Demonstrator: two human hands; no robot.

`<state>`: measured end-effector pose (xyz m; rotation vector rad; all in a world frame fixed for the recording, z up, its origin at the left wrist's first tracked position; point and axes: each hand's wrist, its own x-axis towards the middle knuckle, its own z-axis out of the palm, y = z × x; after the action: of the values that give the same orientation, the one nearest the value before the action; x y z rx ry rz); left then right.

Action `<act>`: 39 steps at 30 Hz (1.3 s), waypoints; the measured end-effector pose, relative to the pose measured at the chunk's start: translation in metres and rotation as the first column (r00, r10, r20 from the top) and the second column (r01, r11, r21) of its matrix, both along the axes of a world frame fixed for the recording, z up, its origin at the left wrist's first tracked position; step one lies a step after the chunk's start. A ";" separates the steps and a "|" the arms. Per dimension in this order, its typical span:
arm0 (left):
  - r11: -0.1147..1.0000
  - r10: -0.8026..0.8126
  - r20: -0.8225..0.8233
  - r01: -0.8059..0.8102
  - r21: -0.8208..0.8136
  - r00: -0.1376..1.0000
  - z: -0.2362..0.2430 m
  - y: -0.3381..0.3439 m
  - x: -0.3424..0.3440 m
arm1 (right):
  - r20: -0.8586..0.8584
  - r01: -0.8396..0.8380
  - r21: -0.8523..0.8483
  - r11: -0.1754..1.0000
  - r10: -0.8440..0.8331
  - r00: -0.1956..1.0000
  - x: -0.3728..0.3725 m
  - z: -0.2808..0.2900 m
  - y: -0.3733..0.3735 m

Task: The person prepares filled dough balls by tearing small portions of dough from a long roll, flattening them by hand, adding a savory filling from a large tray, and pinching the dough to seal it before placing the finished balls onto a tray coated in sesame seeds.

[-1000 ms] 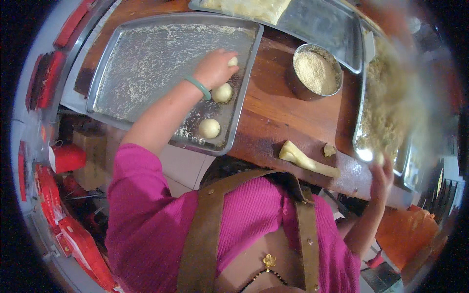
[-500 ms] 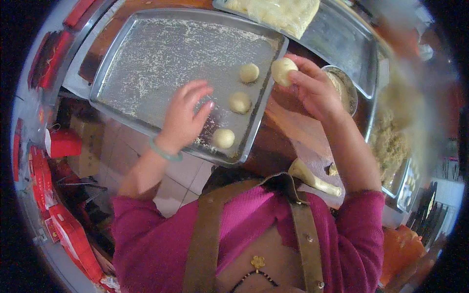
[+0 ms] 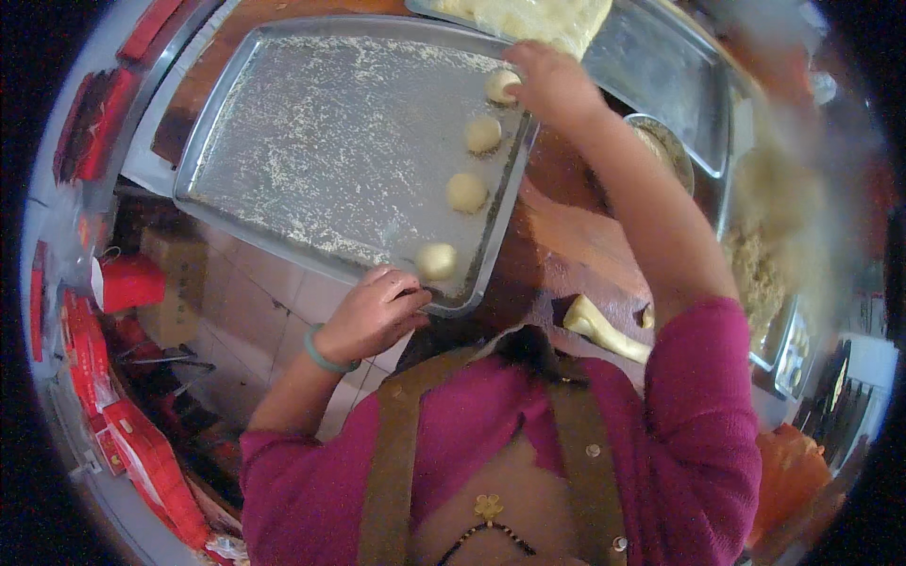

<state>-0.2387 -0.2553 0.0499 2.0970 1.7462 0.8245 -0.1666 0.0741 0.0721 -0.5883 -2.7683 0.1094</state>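
Note:
A large metal baking tray (image 3: 311, 141), strewn with pale seeds or crumbs, lies before me. Down its right side runs a row of round pale dough balls, among them a near one (image 3: 436, 261), a middle one (image 3: 466, 192) and another farther up (image 3: 483, 135). My right hand (image 3: 559, 83) reaches over the far right corner, its fingers closed round the farthest dough ball (image 3: 501, 87), which is at the tray's surface. At the tray's near edge, beside the nearest ball, my left hand (image 3: 379, 304) has its fingers curled over the rim; their undersides are hidden.
A strip of pale dough (image 3: 604, 330) lies on the brown worktop (image 3: 576, 241) to the right. Beyond my right forearm stands a round bowl (image 3: 672, 151). Behind it is another metal tray (image 3: 670, 75), and plastic-covered dough (image 3: 547, 21) sits at the back. Red packages (image 3: 142, 462) line the left.
My right hand has carried its dough ball from outside the tray's right edge to the far right corner. From above the tray, my left hand has come back to the near rim.

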 end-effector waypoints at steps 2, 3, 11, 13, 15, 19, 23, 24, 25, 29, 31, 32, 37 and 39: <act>0.999 -0.026 -0.022 0.027 0.047 0.999 -0.009 0.001 -0.001 | -0.250 -0.078 -0.099 0.992 0.051 0.967 0.046 0.035 -0.011; 0.997 -0.041 -0.033 0.044 0.068 0.999 -0.011 0.002 -0.002 | -0.259 -0.038 -0.166 0.985 -0.007 0.966 0.072 0.045 -0.018; 0.992 -0.039 -0.225 0.065 0.110 0.974 0.001 -0.003 0.008 | -0.059 0.578 -0.303 0.758 -0.620 0.782 0.293 0.031 -0.078; 0.998 0.011 -0.260 0.005 0.061 0.966 0.005 -0.007 0.010 | 0.016 0.671 -0.399 0.625 -0.727 0.686 0.350 0.013 -0.099; 0.994 0.097 -0.281 -0.106 -0.017 0.955 0.012 -0.012 0.012 | 0.005 0.658 -0.524 0.541 -0.771 0.637 0.391 -0.006 -0.123; 0.991 -0.003 -0.469 -0.060 -0.119 0.883 0.038 0.007 0.018 | 0.123 0.557 -0.697 0.451 -0.691 0.713 0.426 -0.034 -0.153; 1.000 0.020 -0.177 -0.019 0.010 0.984 0.055 0.071 0.091 | -0.030 0.427 -0.428 0.796 -0.485 0.874 0.403 -0.047 -0.168; 0.999 0.020 -0.133 -0.023 -0.023 0.991 0.058 0.090 0.116 | -0.062 0.398 -0.426 0.812 -0.465 0.883 0.401 -0.051 -0.166; 0.995 -0.083 -0.069 0.079 -0.054 0.994 0.055 0.107 0.139 | -0.061 0.410 -0.520 0.749 -0.512 0.857 0.398 -0.048 -0.166; 0.865 -0.497 0.022 0.497 -0.073 0.868 0.027 0.143 0.222 | -0.264 0.143 -0.852 0.504 -0.648 0.714 0.394 -0.034 -0.160; 0.871 -0.482 -0.043 0.474 -0.128 0.875 0.013 0.147 0.245 | -0.382 -0.124 -0.916 0.382 -0.734 0.562 0.391 -0.026 -0.162; 0.880 -0.441 0.063 0.445 -0.163 0.895 0.008 0.151 0.253 | -0.348 -0.130 -0.935 0.331 -0.775 0.527 0.393 -0.031 -0.161; 0.758 -0.442 0.435 0.586 -0.285 0.784 0.006 0.168 0.270 | -0.413 -0.658 -0.753 0.022 -0.794 0.446 0.369 -0.059 -0.170; 0.738 -0.437 0.582 0.643 -0.204 0.686 -0.005 0.171 0.271 | -0.396 -0.604 -0.796 0.017 -0.770 0.500 0.359 -0.066 -0.174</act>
<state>0.0319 -0.0844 0.0454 1.7561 0.8246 0.6680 0.1925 -0.0996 0.0065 -0.6823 -0.9496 1.9617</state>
